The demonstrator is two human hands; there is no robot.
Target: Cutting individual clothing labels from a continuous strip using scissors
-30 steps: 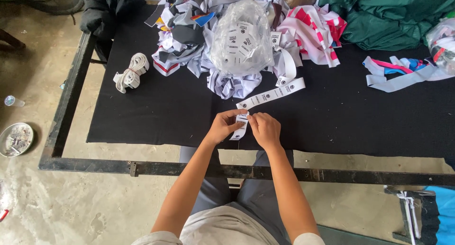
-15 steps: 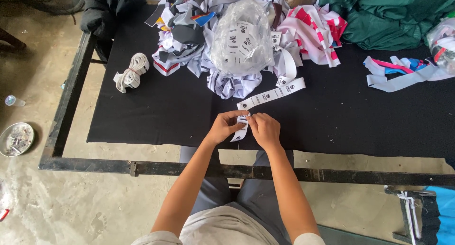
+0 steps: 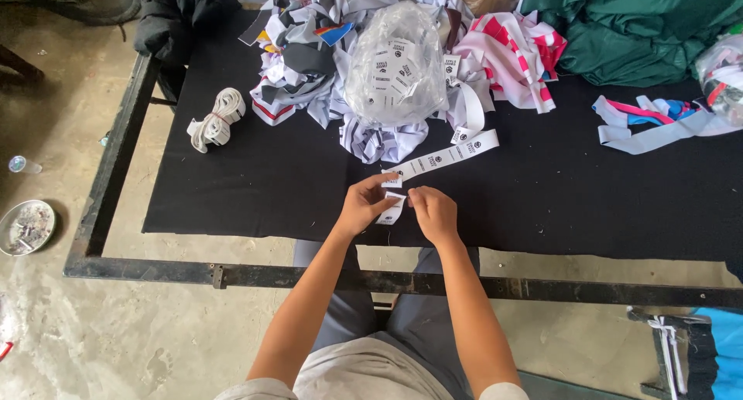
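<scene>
Both my hands meet over the near part of a black cloth-covered table [image 3: 232,191]. My left hand [image 3: 364,206] and my right hand [image 3: 433,212] pinch a small white printed label [image 3: 392,203] between the fingertips. It is the near end of a long white label strip [image 3: 449,156] that runs up and right across the cloth. Just beyond the strip stands a clear plastic bag of white labels [image 3: 395,63].
Fabric scraps [image 3: 309,59] pile at the table's back, with pink-striped cloth [image 3: 515,52] and green cloth [image 3: 642,29] to the right. A white elastic bundle [image 3: 217,120] lies left, pink and blue strips [image 3: 658,121] right. A metal dish [image 3: 27,226] sits on the floor.
My hands have stayed together on the label, with only a slight shift of the fingers. Nothing else on the table has moved.
</scene>
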